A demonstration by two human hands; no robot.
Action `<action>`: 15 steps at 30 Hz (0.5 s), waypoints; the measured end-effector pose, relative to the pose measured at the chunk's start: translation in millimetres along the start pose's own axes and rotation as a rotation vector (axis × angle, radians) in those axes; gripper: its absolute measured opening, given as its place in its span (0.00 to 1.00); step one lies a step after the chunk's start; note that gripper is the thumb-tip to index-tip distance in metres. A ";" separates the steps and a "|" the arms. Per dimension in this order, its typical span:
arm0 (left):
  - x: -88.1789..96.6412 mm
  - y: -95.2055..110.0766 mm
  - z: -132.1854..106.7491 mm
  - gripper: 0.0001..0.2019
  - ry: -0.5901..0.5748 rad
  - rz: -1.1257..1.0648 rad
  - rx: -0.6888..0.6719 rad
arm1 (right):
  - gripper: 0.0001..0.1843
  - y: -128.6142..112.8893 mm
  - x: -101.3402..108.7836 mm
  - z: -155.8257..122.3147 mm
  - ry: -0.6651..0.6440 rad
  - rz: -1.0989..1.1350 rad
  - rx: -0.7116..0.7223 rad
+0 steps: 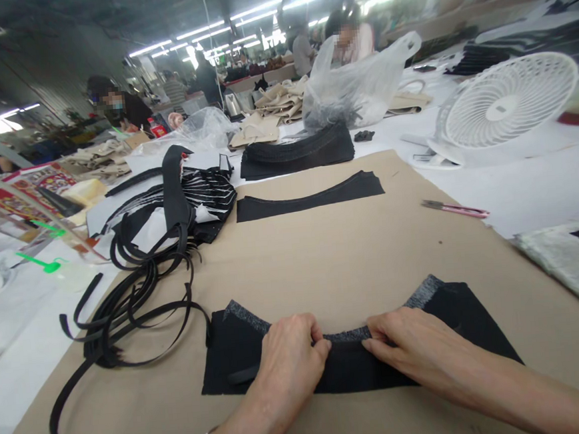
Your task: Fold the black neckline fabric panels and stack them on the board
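A black piece of material (352,371) with a curved upper edge lies on brown board in front of me. Grey speckled strip (347,335) shows along that curve. My left hand (293,350) pinches the edge left of the curve's middle, thumb against the fingers. To the right, my right hand (404,342) pinches the same edge, its thumb low on the black surface. A short stretch of edge runs bare between both hands. From under my left hand, the end of a narrow black strip (242,376) sticks out.
Loose black strips (141,309) curl at the left beside striped pieces (207,193). A finished-looking curved black piece (312,196) and a black stack (297,153) lie farther back. Pink-handled snips (456,209) and a white fan (508,103) are at the right. People work behind.
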State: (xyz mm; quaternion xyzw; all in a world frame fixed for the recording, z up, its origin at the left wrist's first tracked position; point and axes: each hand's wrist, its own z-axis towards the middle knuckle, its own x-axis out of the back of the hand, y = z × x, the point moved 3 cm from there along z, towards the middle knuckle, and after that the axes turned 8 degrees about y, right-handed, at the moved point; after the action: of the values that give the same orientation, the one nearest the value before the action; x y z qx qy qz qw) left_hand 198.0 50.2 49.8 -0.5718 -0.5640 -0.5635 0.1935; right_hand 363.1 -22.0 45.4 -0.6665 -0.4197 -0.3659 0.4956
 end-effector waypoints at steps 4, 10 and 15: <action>-1.1 -0.8 -1.5 0.04 -0.001 0.006 0.003 | 0.16 -0.6 1.6 -0.4 -0.013 -0.003 -0.021; 0.6 -1.5 -4.5 0.04 0.009 -0.013 0.015 | 0.16 -0.6 4.1 -1.2 -0.031 0.008 -0.039; 1.4 -0.7 -3.6 0.04 0.007 -0.004 0.031 | 0.15 -0.7 3.6 0.7 -0.023 -0.001 -0.035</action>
State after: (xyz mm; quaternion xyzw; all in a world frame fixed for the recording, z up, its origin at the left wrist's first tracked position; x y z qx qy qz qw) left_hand 195.5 47.9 51.7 -0.5655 -0.5730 -0.5572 0.2034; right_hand 363.8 -20.5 48.8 -0.6790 -0.4192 -0.3657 0.4790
